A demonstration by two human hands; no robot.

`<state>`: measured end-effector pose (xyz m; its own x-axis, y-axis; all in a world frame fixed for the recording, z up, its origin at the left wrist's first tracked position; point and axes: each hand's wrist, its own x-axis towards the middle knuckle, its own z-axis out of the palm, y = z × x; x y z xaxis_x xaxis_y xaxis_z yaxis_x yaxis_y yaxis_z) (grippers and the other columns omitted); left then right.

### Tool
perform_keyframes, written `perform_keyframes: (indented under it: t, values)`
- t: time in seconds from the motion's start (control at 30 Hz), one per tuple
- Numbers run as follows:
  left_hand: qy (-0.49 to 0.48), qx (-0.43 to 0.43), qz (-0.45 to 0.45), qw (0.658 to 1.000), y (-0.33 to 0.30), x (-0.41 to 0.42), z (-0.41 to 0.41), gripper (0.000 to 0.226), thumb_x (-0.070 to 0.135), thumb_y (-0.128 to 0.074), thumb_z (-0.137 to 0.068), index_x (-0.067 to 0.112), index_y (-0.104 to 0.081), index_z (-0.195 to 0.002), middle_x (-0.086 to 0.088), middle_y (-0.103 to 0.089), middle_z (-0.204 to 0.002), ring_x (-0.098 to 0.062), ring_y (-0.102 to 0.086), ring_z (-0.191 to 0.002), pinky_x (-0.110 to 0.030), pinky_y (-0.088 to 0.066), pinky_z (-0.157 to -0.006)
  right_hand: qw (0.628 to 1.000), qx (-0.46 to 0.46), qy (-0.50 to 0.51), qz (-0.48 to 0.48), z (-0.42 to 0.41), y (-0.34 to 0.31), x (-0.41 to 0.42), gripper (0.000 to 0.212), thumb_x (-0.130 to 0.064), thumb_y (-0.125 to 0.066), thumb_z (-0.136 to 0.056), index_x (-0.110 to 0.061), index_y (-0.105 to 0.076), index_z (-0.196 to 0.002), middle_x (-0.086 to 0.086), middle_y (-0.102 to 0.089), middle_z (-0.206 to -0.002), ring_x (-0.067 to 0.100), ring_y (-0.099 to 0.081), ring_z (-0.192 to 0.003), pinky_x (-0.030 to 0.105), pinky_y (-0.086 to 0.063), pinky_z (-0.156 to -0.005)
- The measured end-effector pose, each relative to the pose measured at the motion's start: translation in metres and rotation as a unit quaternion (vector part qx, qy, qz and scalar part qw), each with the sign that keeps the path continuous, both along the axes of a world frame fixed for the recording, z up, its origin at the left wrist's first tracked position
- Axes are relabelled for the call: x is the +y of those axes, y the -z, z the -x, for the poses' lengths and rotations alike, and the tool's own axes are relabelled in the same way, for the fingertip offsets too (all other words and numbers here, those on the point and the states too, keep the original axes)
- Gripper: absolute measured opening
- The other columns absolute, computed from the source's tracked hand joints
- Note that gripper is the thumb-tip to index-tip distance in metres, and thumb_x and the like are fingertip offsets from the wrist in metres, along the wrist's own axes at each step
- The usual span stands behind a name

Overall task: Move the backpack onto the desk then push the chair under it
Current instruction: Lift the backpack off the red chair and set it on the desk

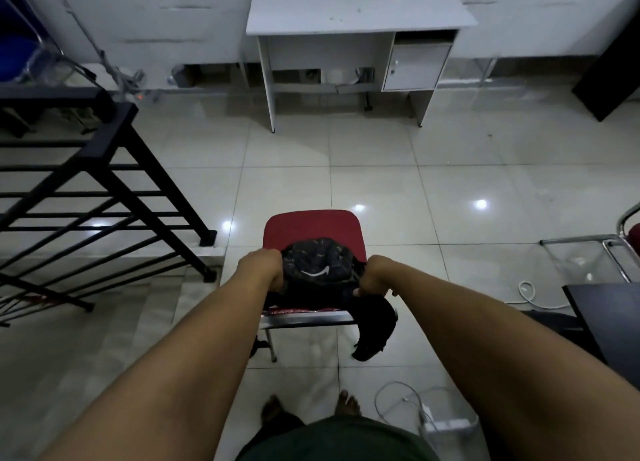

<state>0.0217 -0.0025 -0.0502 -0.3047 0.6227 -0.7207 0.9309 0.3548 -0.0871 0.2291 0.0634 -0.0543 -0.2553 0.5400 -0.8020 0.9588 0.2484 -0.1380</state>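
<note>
A black backpack (317,263) with a white swoosh mark sits on the red seat of a metal-framed chair (313,226) in the middle of the tiled floor. One black strap hangs off the chair's near right corner. My left hand (268,268) grips the backpack's left side. My right hand (375,277) grips its right side near the top. The white desk (360,10) stands against the far wall, straight ahead beyond the chair, with an open knee space on the left and a small cabinet on the right.
A black metal stair railing (114,183) runs along the left. Another chair's chrome frame (609,249) and a dark tabletop (609,315) stand at the right. White cables and a charger (446,422) lie on the floor near my bare feet.
</note>
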Motion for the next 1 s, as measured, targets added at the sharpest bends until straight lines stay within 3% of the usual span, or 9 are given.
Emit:
perform_keyframes:
  t: [0.1, 0.2, 0.33, 0.47, 0.6, 0.7, 0.77, 0.9, 1.0]
  values:
    - [-0.010, 0.041, -0.122, 0.992, 0.002, 0.004, -0.006, 0.044, 0.018, -0.066, -0.087, 0.013, -0.054, -0.130, -0.011, -0.061, -0.119, -0.030, -0.060, -0.107, -0.037, -0.050, -0.084, 0.995, 0.027, 0.047, -0.081, 0.000, 0.006, 0.010, 0.047, -0.030, -0.073, -0.082, -0.005, -0.057, -0.119, 0.014, -0.060, -0.114, 0.031, -0.063, -0.099, 0.035, -0.055, -0.081]
    - [-0.002, 0.062, -0.187, 0.980, 0.014, 0.008, -0.012, 0.055, 0.013, -0.062, -0.089, 0.017, -0.042, -0.140, -0.014, -0.058, -0.119, -0.032, -0.059, -0.107, -0.038, -0.048, -0.081, 0.979, 0.057, 0.034, -0.195, 0.001, 0.009, 0.023, 0.025, -0.017, -0.067, -0.081, -0.012, -0.059, -0.104, 0.009, -0.064, -0.103, 0.027, -0.059, -0.083, 0.033, -0.048, -0.070]
    - [-0.024, -0.011, -0.089, 0.996, 0.030, 0.020, -0.015, 0.066, 0.013, -0.060, -0.090, 0.024, -0.033, -0.149, -0.017, -0.052, -0.131, -0.035, -0.055, -0.115, -0.042, -0.051, -0.089, 0.945, 0.072, -0.046, -0.315, 0.008, 0.018, 0.037, 0.019, -0.015, -0.061, -0.086, -0.013, -0.060, -0.105, 0.009, -0.065, -0.100, 0.029, -0.057, -0.096, 0.036, -0.042, -0.075]
    - [0.009, -0.043, -0.035, 0.998, 0.044, 0.033, -0.009, 0.059, 0.022, -0.064, -0.092, 0.020, -0.039, -0.145, -0.015, -0.052, -0.136, -0.034, -0.053, -0.120, -0.043, -0.049, -0.097, 0.952, 0.126, 0.026, -0.279, 0.012, 0.037, 0.048, 0.022, -0.022, -0.065, -0.088, -0.012, -0.052, -0.103, 0.010, -0.061, -0.095, 0.028, -0.058, -0.079, 0.036, -0.045, -0.063]
    - [0.069, 0.058, -0.099, 0.991, 0.052, 0.052, -0.001, 0.041, 0.034, -0.071, -0.088, 0.022, -0.059, -0.125, -0.007, -0.062, -0.117, -0.026, -0.061, -0.107, -0.036, -0.048, -0.082, 0.956, 0.158, 0.096, -0.228, 0.015, 0.055, 0.064, 0.026, -0.030, -0.072, -0.083, -0.016, -0.054, -0.094, 0.005, -0.058, -0.090, 0.025, -0.056, -0.079, 0.036, -0.048, -0.065]
    - [0.115, 0.111, -0.084, 0.984, 0.053, 0.079, 0.002, 0.065, 0.057, -0.076, -0.077, 0.018, -0.059, -0.126, -0.010, -0.054, -0.129, -0.027, -0.050, -0.120, -0.039, -0.041, -0.096, 0.966, 0.166, 0.084, -0.182, 0.010, 0.060, 0.076, 0.028, -0.034, -0.075, -0.079, -0.020, -0.051, -0.083, -0.001, -0.051, -0.079, 0.021, -0.053, -0.073, 0.031, -0.044, -0.062]
    - [0.133, 0.081, -0.054, 0.986, 0.051, 0.094, 0.002, 0.062, 0.060, -0.076, -0.073, 0.019, -0.062, -0.118, -0.010, -0.054, -0.129, -0.028, -0.051, -0.117, -0.042, -0.040, -0.099, 0.974, 0.152, 0.061, -0.158, 0.003, 0.059, 0.080, 0.030, -0.034, -0.076, -0.078, -0.024, -0.047, -0.077, -0.001, -0.049, -0.076, 0.021, -0.053, -0.071, 0.029, -0.041, -0.061]
    - [0.077, -0.076, -0.045, 0.993, 0.043, 0.123, -0.010, 0.029, 0.041, -0.077, -0.069, 0.022, -0.055, -0.067, -0.007, -0.066, -0.092, -0.024, -0.063, -0.079, -0.032, -0.050, -0.067, 0.981, 0.122, 0.050, -0.140, -0.016, 0.053, 0.099, 0.025, -0.034, -0.070, -0.082, -0.018, -0.051, -0.086, 0.006, -0.060, -0.090, 0.023, -0.057, -0.078, 0.030, -0.043, -0.063]
    - [0.060, -0.125, -0.127, 0.982, 0.031, 0.149, -0.033, 0.005, 0.026, -0.065, -0.066, 0.026, -0.061, -0.069, -0.004, -0.066, -0.086, -0.024, -0.061, -0.075, -0.029, -0.046, -0.064, 0.978, 0.118, 0.061, -0.162, -0.026, 0.045, 0.118, 0.024, -0.028, -0.064, -0.084, -0.015, -0.047, -0.096, 0.010, -0.058, -0.105, 0.024, -0.055, -0.082, 0.032, -0.043, -0.064]
